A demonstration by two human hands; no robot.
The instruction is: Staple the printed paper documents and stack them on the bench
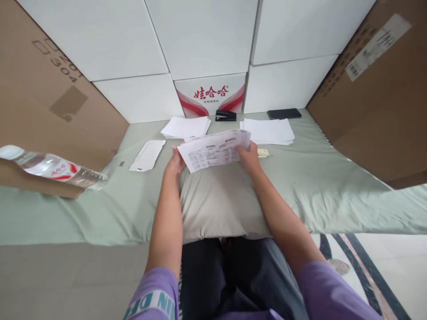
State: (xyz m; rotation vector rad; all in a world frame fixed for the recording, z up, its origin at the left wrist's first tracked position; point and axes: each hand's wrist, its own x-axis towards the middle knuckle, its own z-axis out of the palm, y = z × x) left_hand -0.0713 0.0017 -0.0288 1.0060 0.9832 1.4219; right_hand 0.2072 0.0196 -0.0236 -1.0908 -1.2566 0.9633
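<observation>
Printed sheets of paper point(213, 153) are held up over the cloth-covered surface, one long edge toward me. My left hand point(175, 161) grips their left end, with its fingers partly hidden behind them. At the right end, my right hand point(248, 156) pinches the sheets with the thumb on the printed face. Just beyond lie two piles of white paper, a left pile point(185, 127) and a right pile point(270, 131). A black stapler point(226, 115) rests between the piles. Beside my right hand is a small cream-coloured box point(263, 153), partly hidden.
White boxes point(210, 38) form a wall at the back. Cardboard boxes stand at the left point(50, 98) and right point(373, 111). A water bottle point(55, 168) lies at the left. A white packet point(147, 155) and a black phone point(284, 114) rest on the green cloth point(316, 191).
</observation>
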